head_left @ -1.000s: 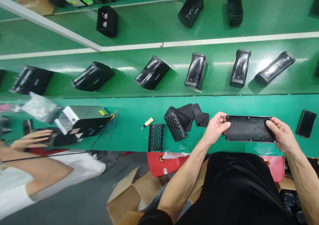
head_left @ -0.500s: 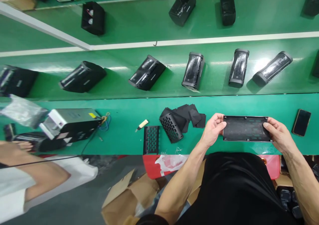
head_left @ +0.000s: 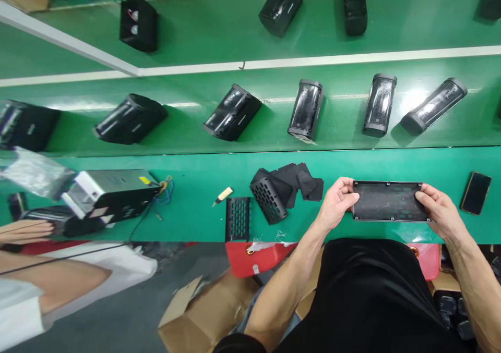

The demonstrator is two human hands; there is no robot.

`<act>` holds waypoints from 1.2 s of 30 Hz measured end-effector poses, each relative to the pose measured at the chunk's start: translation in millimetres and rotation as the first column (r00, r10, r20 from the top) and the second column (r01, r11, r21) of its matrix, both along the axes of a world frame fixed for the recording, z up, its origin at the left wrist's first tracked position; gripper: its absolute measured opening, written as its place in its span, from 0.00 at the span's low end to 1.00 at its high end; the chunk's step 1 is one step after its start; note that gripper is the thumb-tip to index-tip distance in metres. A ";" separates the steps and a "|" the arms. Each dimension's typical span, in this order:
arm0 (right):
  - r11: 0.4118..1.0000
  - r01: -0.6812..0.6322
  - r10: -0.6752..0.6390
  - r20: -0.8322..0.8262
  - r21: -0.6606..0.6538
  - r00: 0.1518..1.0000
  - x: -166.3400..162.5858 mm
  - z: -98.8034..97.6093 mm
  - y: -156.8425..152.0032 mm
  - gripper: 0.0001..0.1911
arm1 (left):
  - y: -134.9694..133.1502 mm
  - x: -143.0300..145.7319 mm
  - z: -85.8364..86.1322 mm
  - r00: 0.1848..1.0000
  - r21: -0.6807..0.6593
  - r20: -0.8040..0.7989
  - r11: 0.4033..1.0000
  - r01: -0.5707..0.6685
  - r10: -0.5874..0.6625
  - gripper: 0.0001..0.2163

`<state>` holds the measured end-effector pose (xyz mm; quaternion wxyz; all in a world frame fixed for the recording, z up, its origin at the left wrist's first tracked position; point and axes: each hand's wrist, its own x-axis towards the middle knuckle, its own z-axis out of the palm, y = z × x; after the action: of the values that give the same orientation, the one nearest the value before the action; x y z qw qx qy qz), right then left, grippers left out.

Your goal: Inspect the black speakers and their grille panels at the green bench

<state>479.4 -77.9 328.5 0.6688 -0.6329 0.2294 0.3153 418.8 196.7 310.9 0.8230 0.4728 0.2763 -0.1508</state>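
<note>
A flat black rectangular panel (head_left: 387, 202) is held level over the near edge of the green bench (head_left: 195, 186). My left hand (head_left: 336, 203) grips its left end, fingers curled round the edge. My right hand (head_left: 436, 209) grips its right end the same way. To the left of my left hand lies a pile of black foam pieces (head_left: 301, 180) with a perforated black grille (head_left: 266, 199) and a second flat grille (head_left: 237, 218).
Several black speaker housings (head_left: 306, 109) stand in a row on the conveyor belt behind. A phone (head_left: 475, 192) lies at the right. A grey metal box with wires (head_left: 113, 190) sits at the left, near a co-worker's hand (head_left: 25, 231). Red bins (head_left: 254, 254) and cardboard boxes (head_left: 207, 311) are below the bench.
The panel stays in both hands with hardly any shift. The view has moved slightly. The co-worker's hand at the left has moved a little.
</note>
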 end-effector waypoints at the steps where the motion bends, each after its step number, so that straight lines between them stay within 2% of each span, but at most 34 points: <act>1: 1.000 -0.002 0.002 -0.003 -0.002 1.000 0.3 -0.6 -0.1 0.25 | -0.3 0.4 0.4 1.000 0.006 0.003 1.000 0.001 -0.001 0.24; 5: 1.000 -0.007 0.007 -0.009 -0.006 1.000 1.7 -1.1 0.5 0.24 | -0.6 1.4 -1.0 1.000 0.024 0.005 1.000 0.010 -0.010 0.24; 12: 1.000 -0.007 0.007 -0.001 0.017 1.000 4.3 0.0 0.0 0.25 | 0.8 -0.2 -6.7 1.000 -0.024 0.005 1.000 0.003 -0.003 0.23; 20: 1.000 -0.017 0.017 0.002 -0.019 1.000 3.7 -7.3 -1.8 0.26 | 1.0 -0.1 -11.5 0.999 -0.010 0.030 1.000 -0.009 0.010 0.22; 30: 0.999 -0.005 0.004 -0.020 -0.040 1.000 5.1 -7.8 -0.2 0.22 | 2.3 -1.8 -14.0 1.000 -0.027 0.020 1.000 -0.013 0.014 0.21; 36: 1.000 0.009 -0.008 -0.049 0.011 0.999 10.6 -3.1 0.6 0.26 | 4.4 -3.2 -17.0 0.996 0.030 0.085 1.000 0.002 -0.005 0.22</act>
<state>490.0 -77.3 325.4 0.6680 -0.6202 0.2466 0.3291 415.6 201.0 293.9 0.8266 0.4916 0.2423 -0.1279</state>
